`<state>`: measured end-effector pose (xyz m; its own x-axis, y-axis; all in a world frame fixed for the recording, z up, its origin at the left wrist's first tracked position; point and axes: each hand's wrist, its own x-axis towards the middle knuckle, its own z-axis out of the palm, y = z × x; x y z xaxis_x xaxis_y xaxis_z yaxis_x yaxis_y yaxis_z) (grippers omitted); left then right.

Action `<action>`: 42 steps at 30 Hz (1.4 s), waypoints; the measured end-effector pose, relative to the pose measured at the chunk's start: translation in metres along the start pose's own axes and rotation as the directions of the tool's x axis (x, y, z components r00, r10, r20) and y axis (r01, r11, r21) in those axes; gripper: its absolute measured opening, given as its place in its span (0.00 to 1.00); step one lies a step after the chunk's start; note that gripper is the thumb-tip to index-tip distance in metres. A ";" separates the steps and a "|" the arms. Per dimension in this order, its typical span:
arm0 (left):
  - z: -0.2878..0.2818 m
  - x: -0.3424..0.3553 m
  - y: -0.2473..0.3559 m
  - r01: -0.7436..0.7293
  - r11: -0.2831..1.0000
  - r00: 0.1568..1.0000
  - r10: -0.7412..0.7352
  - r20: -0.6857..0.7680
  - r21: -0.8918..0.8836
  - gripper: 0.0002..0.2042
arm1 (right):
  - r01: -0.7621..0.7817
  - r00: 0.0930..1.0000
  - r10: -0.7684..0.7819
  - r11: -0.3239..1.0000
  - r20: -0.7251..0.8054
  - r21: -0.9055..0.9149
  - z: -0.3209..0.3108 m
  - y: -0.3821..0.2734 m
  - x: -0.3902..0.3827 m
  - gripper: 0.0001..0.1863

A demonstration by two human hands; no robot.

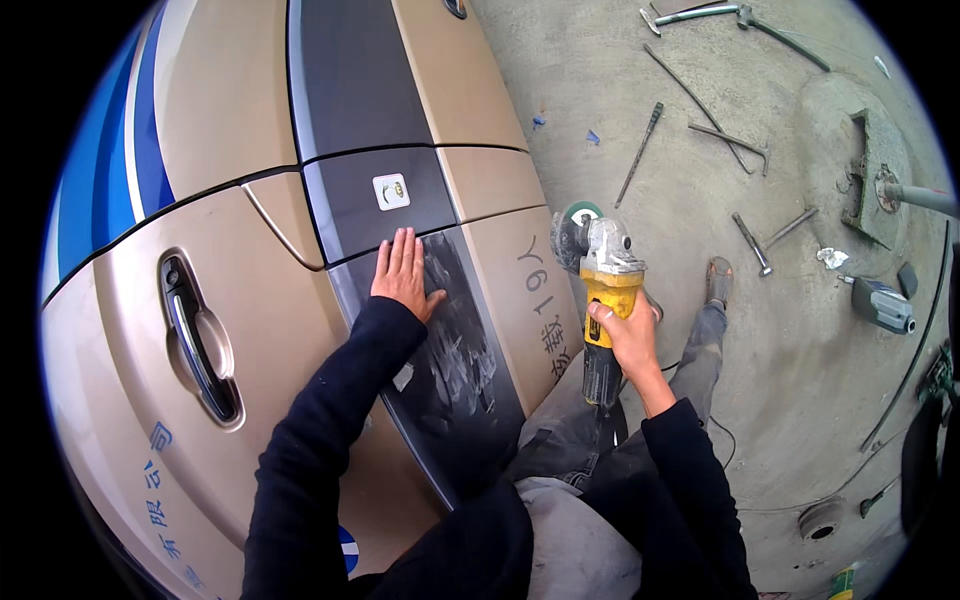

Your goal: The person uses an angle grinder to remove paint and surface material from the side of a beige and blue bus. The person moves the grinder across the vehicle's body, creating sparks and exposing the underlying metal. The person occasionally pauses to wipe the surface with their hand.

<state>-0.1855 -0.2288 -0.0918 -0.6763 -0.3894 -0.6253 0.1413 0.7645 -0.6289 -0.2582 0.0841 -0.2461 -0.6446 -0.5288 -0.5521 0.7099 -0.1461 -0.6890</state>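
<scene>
My left hand (405, 275) rests open, fingers extended, on a dark grey trim strip (385, 95) on the side of a tan vehicle (225, 100). Pale, uneven scuffed smears (462, 365) mark the strip just beside and below it, and a small white sticker (391, 191) sits above my fingertips. My right hand (625, 340) grips a yellow and black angle grinder (611, 283) by its body, to the right of the panel. The grinder's green and white disc (580, 225) points upward near the panel's edge; whether it touches cannot be told.
A door handle (183, 335) is at left. On the concrete floor (560, 70) lie several hammers (744, 18) and metal bars (640, 150), a grey power tool (880, 305), cables and a round metal piece (820, 518). A post (920, 197) stands at right. My foot (718, 280) is beyond the grinder.
</scene>
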 end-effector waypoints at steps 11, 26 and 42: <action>0.021 0.022 0.052 0.027 0.977 1.000 -0.030 0.009 0.213 0.50 | 0.055 0.997 -0.059 0.995 0.050 0.088 -0.079 -0.001 -0.071 0.26; 0.057 -0.085 0.138 -0.008 0.982 0.994 -0.013 0.111 0.191 0.52 | 0.041 0.993 -0.060 0.983 0.102 0.179 -0.160 0.020 -0.120 0.27; 0.020 -0.006 0.053 0.341 0.922 0.924 -0.292 -0.245 0.183 0.48 | -0.043 0.999 0.044 0.990 0.000 0.134 -0.159 0.038 -0.139 0.27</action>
<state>-0.1598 -0.1959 -0.1309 -0.8438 -0.4574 -0.2805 0.0325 0.4783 -0.8776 -0.1869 0.2848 -0.2700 -0.6128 -0.5350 -0.5816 0.7688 -0.2333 -0.5954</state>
